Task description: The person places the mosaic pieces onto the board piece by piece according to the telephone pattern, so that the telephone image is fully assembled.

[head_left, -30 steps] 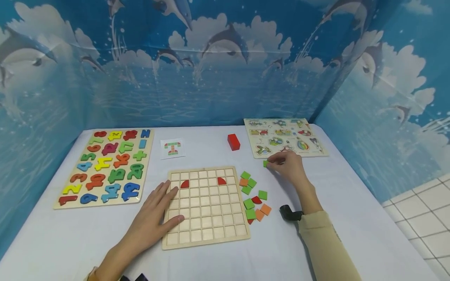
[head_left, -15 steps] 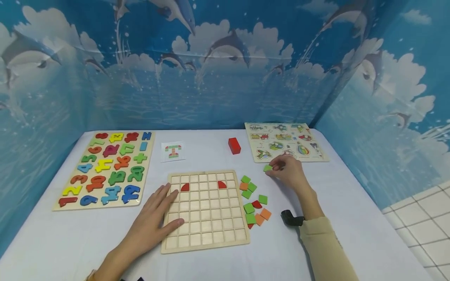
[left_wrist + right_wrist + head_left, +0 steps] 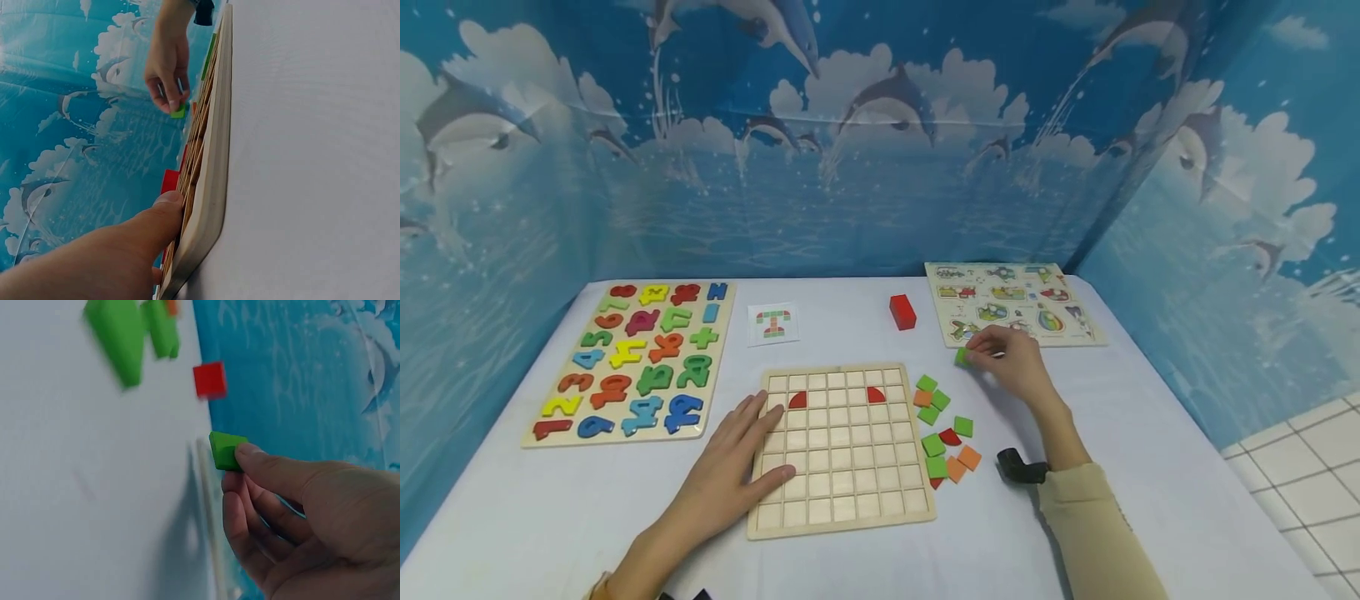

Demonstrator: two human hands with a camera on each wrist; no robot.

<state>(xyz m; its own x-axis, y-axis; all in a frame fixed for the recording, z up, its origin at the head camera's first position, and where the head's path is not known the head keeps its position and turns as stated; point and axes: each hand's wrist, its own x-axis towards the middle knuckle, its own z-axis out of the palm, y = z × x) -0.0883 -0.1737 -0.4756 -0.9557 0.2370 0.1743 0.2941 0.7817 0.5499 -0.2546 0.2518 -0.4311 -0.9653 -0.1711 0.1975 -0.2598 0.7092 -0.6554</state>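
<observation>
My right hand (image 3: pixel 1013 364) pinches a green square tile (image 3: pixel 226 450) between thumb and fingers, raised over the table to the right of the wooden grid board (image 3: pixel 842 527). On the board's left edge rests my left hand (image 3: pixel 722 467), fingers spread, with the thumb lying across the lower left cells. Two red quarter-round tiles sit in the grid: one on the left (image 3: pixel 798 400) and one on the right (image 3: pixel 876 395). Beside the board's right edge lie loose green tiles (image 3: pixel 964 427), orange tiles (image 3: pixel 969 457) and red quarter-round tiles (image 3: pixel 951 437).
A number puzzle board (image 3: pixel 718 400) stands at the left. Behind the grid lie a card (image 3: pixel 790 335) with a coloured tile pattern and a red block (image 3: pixel 902 312). A picture puzzle board (image 3: pixel 1022 312) is at the back right. Blue dolphin curtains (image 3: pixel 880 208) surround the table.
The green tile has tilted and turned within the right hand's fingertips, while that hand stays in nearly the same spot. My left hand keeps its place on the board. The head view has shifted slightly.
</observation>
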